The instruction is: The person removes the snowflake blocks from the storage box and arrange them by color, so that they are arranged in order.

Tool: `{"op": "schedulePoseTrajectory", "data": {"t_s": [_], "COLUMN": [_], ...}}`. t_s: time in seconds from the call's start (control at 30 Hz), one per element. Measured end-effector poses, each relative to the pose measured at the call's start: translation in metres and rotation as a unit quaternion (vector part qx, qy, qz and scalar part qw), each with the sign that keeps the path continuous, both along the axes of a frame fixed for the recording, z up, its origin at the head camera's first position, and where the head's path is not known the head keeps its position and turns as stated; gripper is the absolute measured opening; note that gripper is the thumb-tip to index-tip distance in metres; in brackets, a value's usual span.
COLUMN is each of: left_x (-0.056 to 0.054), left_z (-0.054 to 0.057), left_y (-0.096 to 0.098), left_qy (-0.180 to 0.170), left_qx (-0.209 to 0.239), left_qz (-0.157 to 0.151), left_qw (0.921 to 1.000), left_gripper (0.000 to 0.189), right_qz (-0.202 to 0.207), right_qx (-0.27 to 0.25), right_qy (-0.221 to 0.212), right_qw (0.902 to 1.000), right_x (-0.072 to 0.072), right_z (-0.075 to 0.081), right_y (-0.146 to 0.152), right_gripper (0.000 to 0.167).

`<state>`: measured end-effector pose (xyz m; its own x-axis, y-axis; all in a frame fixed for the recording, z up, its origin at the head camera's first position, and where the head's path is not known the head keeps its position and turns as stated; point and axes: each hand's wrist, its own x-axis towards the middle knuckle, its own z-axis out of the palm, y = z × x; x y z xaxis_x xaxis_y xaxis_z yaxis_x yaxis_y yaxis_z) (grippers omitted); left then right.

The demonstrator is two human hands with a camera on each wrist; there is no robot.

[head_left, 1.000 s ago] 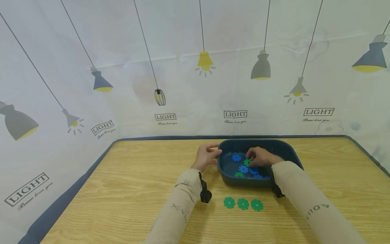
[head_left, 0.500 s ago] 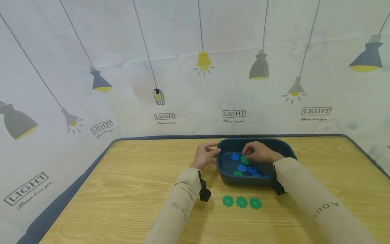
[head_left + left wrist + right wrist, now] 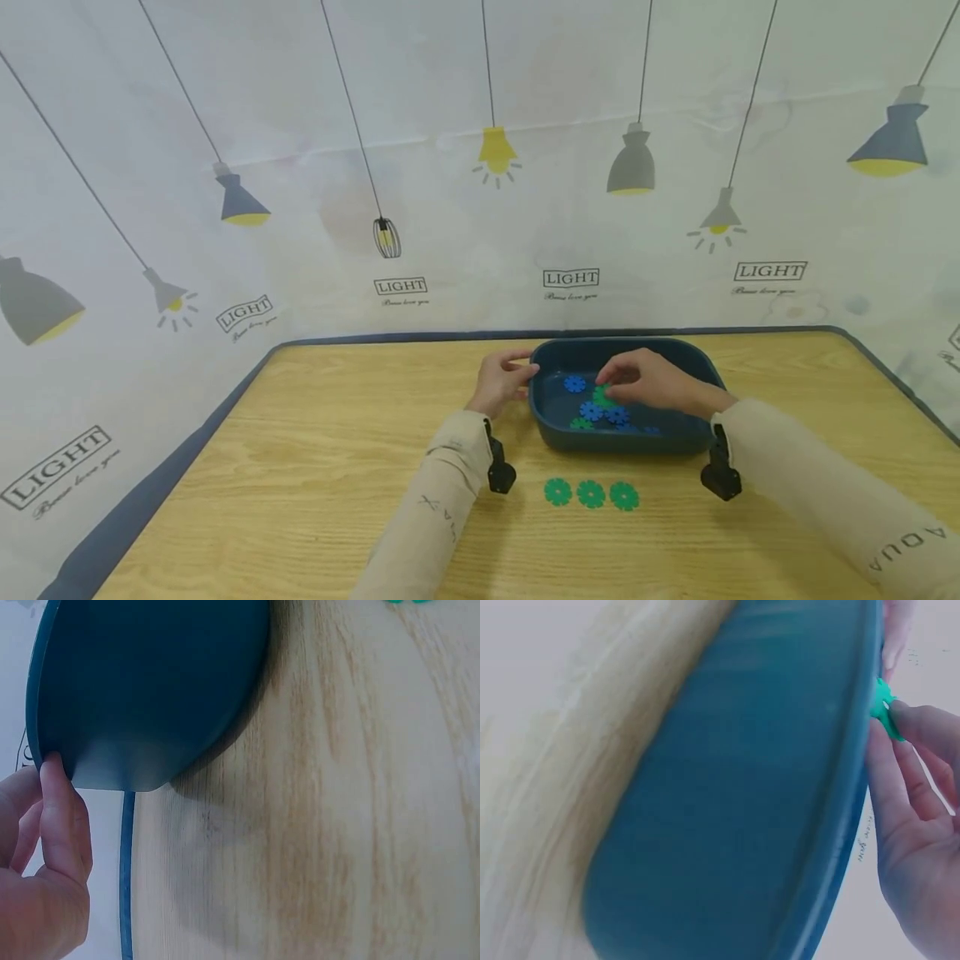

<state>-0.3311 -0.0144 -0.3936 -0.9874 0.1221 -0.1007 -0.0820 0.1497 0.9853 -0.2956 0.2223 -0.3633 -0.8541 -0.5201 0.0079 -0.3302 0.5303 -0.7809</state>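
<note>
My left hand (image 3: 498, 385) grips the left end of a dark blue plastic basin (image 3: 622, 442), thumb at the rim; in the left wrist view its fingertips meet the basin's edge. Inside the basin, my right hand (image 3: 651, 383) pinches a green snowflake disc (image 3: 883, 709) between thumb and fingers, near rim height in the right wrist view. Below it lie blue snowflake discs (image 3: 589, 415), several in all, with another green disc (image 3: 581, 425) by the front wall. Part of the basin floor is hidden by the right hand and the front wall.
Three green snowflake discs (image 3: 586, 499) lie in a row on the wooden table (image 3: 315, 467), in front of the basin. A printed cloth wall (image 3: 465, 308) rises behind the table. Both wrists carry black camera mounts (image 3: 722, 475).
The right hand has lifted the green disc slightly off the others, and its forearm has swung outward to the right. The left hand stays at the basin's end.
</note>
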Motion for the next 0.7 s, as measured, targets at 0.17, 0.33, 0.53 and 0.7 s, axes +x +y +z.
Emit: {"op": "schedulePoseTrajectory", "data": {"t_s": [0.17, 0.33, 0.53, 0.7], "left_x": [-0.001, -0.003, -0.003, -0.003], "left_z": [0.001, -0.001, -0.003, -0.003], "left_y": [0.000, 0.000, 0.000, 0.000], "left_qy": [0.003, 0.000, 0.002, 0.001], "left_qx": [-0.004, -0.005, -0.005, -0.005], "left_qz": [0.003, 0.003, 0.001, 0.001], "left_qw": [1.0000, 1.0000, 1.0000, 1.0000], "left_gripper": [0.032, 0.032, 0.033, 0.032], "right_qz": [0.010, 0.037, 0.076, 0.121], "right_qx": [-0.024, -0.052, -0.077, -0.092], "right_qy": [-0.007, 0.001, -0.026, -0.032], "right_qw": [0.9997, 0.9980, 0.9938, 0.9879], "right_x": [0.016, 0.033, 0.052, 0.066], "right_z": [0.011, 0.019, 0.015, 0.008], "right_y": [0.005, 0.007, 0.010, 0.013], "right_gripper": [0.019, 0.021, 0.021, 0.015]}}
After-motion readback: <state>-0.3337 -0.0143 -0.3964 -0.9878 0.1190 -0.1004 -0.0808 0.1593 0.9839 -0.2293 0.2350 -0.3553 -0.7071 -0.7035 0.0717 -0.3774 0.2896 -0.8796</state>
